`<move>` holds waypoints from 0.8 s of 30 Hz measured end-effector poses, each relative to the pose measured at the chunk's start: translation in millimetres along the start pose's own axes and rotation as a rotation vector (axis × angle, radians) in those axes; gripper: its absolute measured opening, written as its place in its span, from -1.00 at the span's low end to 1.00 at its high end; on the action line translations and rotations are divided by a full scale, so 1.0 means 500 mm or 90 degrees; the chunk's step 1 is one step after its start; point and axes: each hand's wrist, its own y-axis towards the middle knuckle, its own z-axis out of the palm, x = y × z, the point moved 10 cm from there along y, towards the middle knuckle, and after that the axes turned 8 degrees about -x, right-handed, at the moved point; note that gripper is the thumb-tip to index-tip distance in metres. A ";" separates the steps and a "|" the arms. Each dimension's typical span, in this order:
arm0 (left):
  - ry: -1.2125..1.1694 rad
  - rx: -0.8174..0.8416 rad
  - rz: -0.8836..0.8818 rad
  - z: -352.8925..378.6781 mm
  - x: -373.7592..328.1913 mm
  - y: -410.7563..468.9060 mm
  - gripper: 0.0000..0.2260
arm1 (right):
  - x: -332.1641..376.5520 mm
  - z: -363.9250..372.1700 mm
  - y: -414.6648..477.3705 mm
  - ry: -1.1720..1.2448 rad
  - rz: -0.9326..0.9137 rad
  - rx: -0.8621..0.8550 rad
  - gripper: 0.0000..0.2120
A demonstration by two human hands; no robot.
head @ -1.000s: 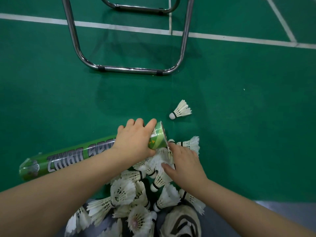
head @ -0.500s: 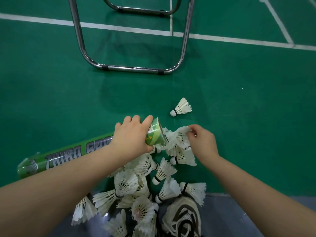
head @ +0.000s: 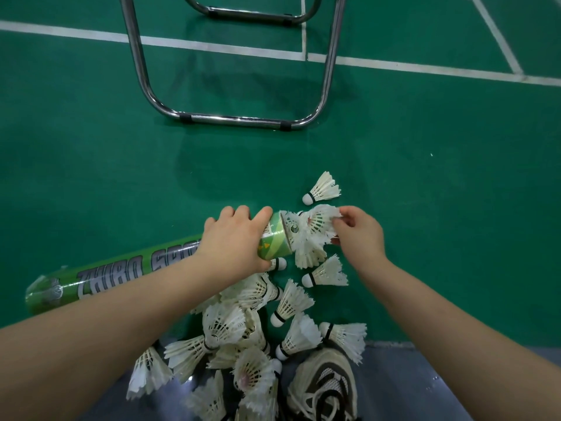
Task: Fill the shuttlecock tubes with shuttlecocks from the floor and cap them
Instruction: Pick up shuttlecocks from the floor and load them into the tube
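On the green floor [head: 91, 177], the tube [head: 121, 273] lies on its side with its open end to the right. The left hand [head: 233, 241] wraps around that end to hold it steady. The right hand [head: 358, 235] pinches the feathers of a shuttlecock [head: 318, 226] right at the opening, likely to push it in. Many more shuttlecocks [head: 236, 329] wait in a pile near the person.

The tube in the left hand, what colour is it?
The tube is green with grey lettering, seen in the head view.
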 end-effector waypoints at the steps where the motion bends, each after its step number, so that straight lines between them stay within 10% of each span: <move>1: 0.004 0.007 0.005 0.004 -0.002 0.000 -0.28 | 0.004 0.005 -0.001 0.021 0.005 0.007 -0.87; 24: -0.079 0.030 0.013 0.006 0.002 0.017 -0.02 | 0.093 0.014 -0.038 -0.029 -0.258 -0.017 -0.72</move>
